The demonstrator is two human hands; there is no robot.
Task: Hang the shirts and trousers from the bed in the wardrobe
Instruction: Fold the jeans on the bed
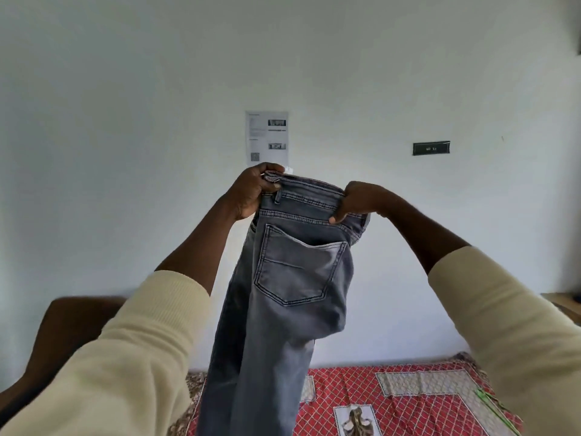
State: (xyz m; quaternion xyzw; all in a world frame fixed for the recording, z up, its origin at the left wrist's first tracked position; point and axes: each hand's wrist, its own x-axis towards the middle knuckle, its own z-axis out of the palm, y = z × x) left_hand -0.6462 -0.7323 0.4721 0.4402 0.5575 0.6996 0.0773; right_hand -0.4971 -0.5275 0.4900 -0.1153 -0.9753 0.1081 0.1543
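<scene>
Grey jeans (283,294) hang in the air in front of me, folded lengthwise with a back pocket facing me. My left hand (251,191) grips the waistband at its left end. My right hand (355,201) pinches the waistband at its right end. The legs drop down past the bottom of the view, above the bed (393,401) with its red patterned cover. No wardrobe is in view.
A white wall fills the view ahead, with a printed paper sheet (266,138) and a dark plate (431,148) on it. A brown headboard (72,328) stands at the lower left. A wooden surface (562,302) shows at the right edge. Something thin and green (496,410) lies on the bed's right side.
</scene>
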